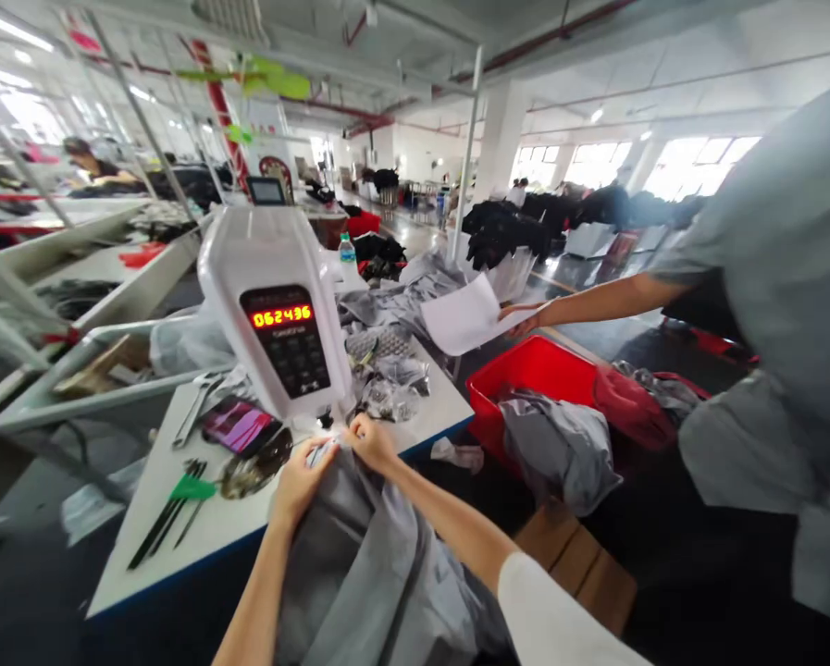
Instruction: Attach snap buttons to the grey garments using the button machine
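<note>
My left hand [303, 481] and my right hand [373, 442] pinch the top edge of a grey fabric garment [365, 564], which hangs down over the table's front edge toward me. Both hands are just below the head of a white sewing machine [276, 314], whose red display reads 062436. The needle area is mostly hidden behind my fingers. On the white work table [227, 523], left of my hands, lie a phone [238, 425] and a green-tagged bundle of thin black tools [175, 504].
Clear plastic packets [387, 379] and grey cloth lie behind the machine, with a water bottle [347, 252] beyond. To the right, a co-worker's arm [595, 301] holds white paper [466, 314] above a red crate [532, 388] of grey cloth. A wooden box [577, 569] stands below.
</note>
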Demonstrator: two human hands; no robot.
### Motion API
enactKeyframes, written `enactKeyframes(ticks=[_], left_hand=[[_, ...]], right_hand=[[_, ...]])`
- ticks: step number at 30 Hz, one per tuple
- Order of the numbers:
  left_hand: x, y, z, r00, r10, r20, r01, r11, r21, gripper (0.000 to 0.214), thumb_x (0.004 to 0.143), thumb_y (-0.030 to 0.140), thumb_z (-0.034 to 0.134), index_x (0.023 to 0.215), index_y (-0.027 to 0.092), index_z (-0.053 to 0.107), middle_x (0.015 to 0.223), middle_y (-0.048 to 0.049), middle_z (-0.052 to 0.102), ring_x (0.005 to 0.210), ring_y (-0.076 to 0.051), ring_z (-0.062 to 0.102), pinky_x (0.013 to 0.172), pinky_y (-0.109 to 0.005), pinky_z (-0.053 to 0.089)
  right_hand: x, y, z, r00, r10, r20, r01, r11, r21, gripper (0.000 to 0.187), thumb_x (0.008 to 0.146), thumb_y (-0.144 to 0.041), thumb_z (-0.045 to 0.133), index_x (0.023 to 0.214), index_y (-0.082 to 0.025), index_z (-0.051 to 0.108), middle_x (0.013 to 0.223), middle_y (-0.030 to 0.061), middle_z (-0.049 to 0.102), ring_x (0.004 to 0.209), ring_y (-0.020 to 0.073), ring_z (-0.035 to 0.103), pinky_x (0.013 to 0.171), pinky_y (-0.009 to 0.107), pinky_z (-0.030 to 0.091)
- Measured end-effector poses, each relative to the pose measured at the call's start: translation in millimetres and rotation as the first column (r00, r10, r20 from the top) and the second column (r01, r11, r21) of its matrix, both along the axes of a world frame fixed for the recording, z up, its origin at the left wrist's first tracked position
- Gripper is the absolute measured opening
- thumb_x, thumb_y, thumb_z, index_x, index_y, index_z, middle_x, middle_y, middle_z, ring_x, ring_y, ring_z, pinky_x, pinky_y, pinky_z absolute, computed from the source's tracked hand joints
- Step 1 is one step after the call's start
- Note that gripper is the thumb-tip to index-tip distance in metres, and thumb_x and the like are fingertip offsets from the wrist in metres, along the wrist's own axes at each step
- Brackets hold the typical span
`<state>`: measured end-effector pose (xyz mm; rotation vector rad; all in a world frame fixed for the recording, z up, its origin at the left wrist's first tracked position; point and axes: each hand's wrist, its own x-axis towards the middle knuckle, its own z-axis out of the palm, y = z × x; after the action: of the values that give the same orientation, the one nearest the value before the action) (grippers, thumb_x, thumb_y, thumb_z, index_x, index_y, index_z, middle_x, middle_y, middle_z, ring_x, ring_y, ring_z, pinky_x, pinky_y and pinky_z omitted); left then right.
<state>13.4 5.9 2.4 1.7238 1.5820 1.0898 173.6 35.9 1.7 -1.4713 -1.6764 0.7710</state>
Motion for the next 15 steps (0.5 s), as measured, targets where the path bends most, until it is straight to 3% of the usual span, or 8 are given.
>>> enactKeyframes(ticks=[4, 9, 12, 15], left_hand=[[-10, 4, -11.8, 0.999, -0.018, 0.049, 0.02, 0.999, -0.044, 0.046, 0.067, 0.062, 0.057, 0.093, 0.026, 0.067, 0.102, -0.0044, 0.07, 0.106, -0.031, 0.062, 0.096, -0.045, 0.047], [-13, 18, -32.2, 0.99, 0.034, 0.135, -0.026, 0.998, -0.061, 0.043, 0.058, 0.068, 0.061, 0.086, 0.035, 0.067, 0.098, -0.0021, 0.072, 0.106, -0.036, 0.063, 0.093, -0.054, 0.049], [-10, 12, -20.7, 0.992, 0.029, 0.121, -0.02, 0.997, -0.079, 0.043, 0.059, 0.066, 0.062, 0.087, 0.034, 0.067, 0.099, -0.0026, 0.072, 0.106, -0.036, 0.063, 0.096, -0.053, 0.048], [-8, -1, -4.0, 0.997, 0.004, 0.073, 0.002, 0.997, -0.072, 0.044, 0.068, 0.061, 0.059, 0.098, 0.029, 0.065, 0.108, -0.0035, 0.07, 0.11, -0.032, 0.061, 0.1, -0.049, 0.045]], right_hand=[[-4, 3, -8.7, 0.999, -0.042, -0.008, 0.043, 0.999, 0.02, 0.019, 0.069, -0.048, 0.05, 0.068, -0.03, 0.047, 0.061, -0.0101, 0.059, 0.062, 0.0152, 0.059, 0.054, 0.024, 0.033], [-6, 25, -32.4, 0.994, -0.086, -0.072, 0.079, 0.992, -0.099, 0.019, 0.055, -0.052, 0.053, 0.059, -0.034, 0.048, 0.05, -0.0193, 0.055, 0.057, 0.0141, 0.06, 0.052, 0.025, 0.031], [-4, 18, -26.1, 0.994, -0.085, -0.075, 0.078, 0.993, -0.094, 0.018, 0.057, -0.05, 0.053, 0.061, -0.033, 0.048, 0.05, -0.0177, 0.055, 0.057, 0.0135, 0.059, 0.052, 0.025, 0.03], [-2, 0, -8.7, 0.996, -0.066, -0.063, 0.062, 0.996, -0.064, 0.019, 0.066, -0.05, 0.051, 0.066, -0.032, 0.048, 0.057, -0.0145, 0.057, 0.061, 0.0137, 0.058, 0.054, 0.024, 0.031]])
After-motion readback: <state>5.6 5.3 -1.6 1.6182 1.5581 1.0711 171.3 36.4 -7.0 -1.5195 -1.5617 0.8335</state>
